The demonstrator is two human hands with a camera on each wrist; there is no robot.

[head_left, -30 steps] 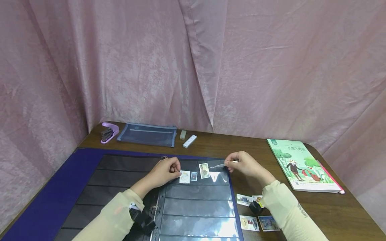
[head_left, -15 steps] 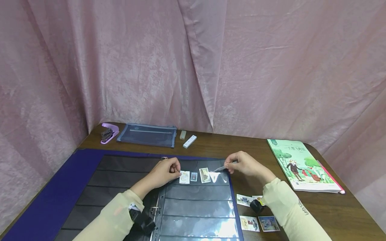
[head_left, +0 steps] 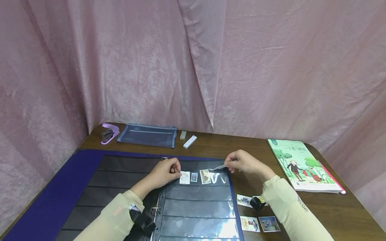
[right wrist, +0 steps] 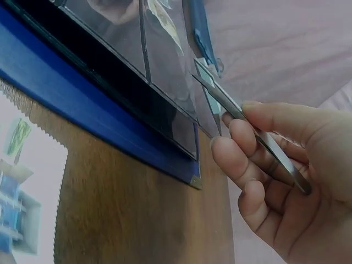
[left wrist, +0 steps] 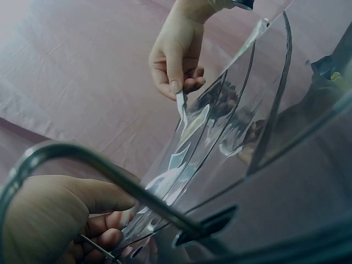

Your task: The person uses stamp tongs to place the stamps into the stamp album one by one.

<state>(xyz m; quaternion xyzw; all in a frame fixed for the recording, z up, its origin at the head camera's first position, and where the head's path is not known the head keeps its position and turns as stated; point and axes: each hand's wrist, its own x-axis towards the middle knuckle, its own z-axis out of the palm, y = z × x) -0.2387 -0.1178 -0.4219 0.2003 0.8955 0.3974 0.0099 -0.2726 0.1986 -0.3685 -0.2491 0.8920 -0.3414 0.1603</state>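
Observation:
My right hand [head_left: 242, 162] holds steel tweezers [right wrist: 264, 137] between thumb and fingers, their tips slightly apart. In the head view, the tips reach the upper right edge of a tall stamp [head_left: 205, 176] in the top pocket row of the album page [head_left: 197, 192]. To its left in that row sit a small blue stamp [head_left: 194, 177] and a whitish stamp [head_left: 185, 177]. My left hand [head_left: 164, 172] is beside the whitish stamp; in the left wrist view its thumb and fingers pinch the clear pocket sheet [left wrist: 165, 187].
Several loose stamps [head_left: 249, 223] lie right of the blue album cover [head_left: 60, 187]. A green book [head_left: 303, 167] is at the far right. Along the back are a purple stapler [head_left: 110, 133], a mesh pouch [head_left: 147, 135] and a white box-shaped piece [head_left: 190, 142]. A metal ring [left wrist: 104, 159] arches near my left hand.
The tall stamp has slid down into line with the other two stamps. The tweezers moved down with it, then their tips rose slightly to its upper right edge. My left hand stays put.

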